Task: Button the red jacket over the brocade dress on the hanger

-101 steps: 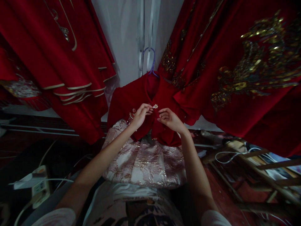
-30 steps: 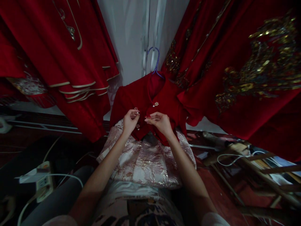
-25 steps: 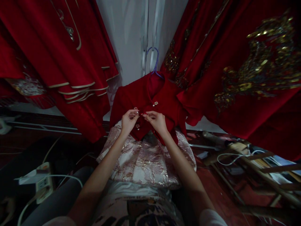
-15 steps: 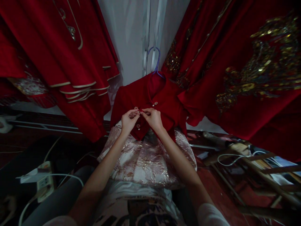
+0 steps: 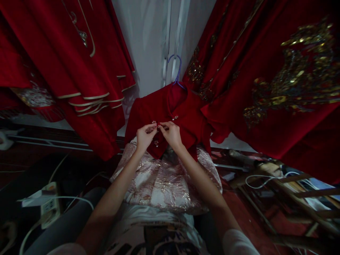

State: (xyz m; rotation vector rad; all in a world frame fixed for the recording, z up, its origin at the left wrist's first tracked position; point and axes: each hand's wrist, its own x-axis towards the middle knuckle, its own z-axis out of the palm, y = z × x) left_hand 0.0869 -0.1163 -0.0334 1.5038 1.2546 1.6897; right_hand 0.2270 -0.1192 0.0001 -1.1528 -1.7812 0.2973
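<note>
A red jacket (image 5: 148,109) lies spread before me with a purple hanger (image 5: 177,71) in its collar. Several jewelled buttons sit on its front; one jewelled button (image 5: 175,118) is above my right hand and another (image 5: 156,143) below my left. My left hand (image 5: 145,136) pinches at the front edge of the jacket, thumb and forefinger together. Close beside it, my right hand (image 5: 171,134) pinches the same spot, fingertips nearly touching the left ones. Whatever small piece lies between the fingertips is mostly hidden. Under the jacket, a shiny pink and white brocade cloth (image 5: 170,187) covers my lap.
Red garments with pale trim (image 5: 98,71) hang at left; a red garment with gold sequins (image 5: 294,81) hangs at right. A power strip (image 5: 50,207) with white cords is at lower left. A wooden chair frame (image 5: 287,198) stands at right, a white cable across it.
Both hands stay pinched at the same place on the jacket front, with only a slight shift of the fingers. The view has moved very slightly.
</note>
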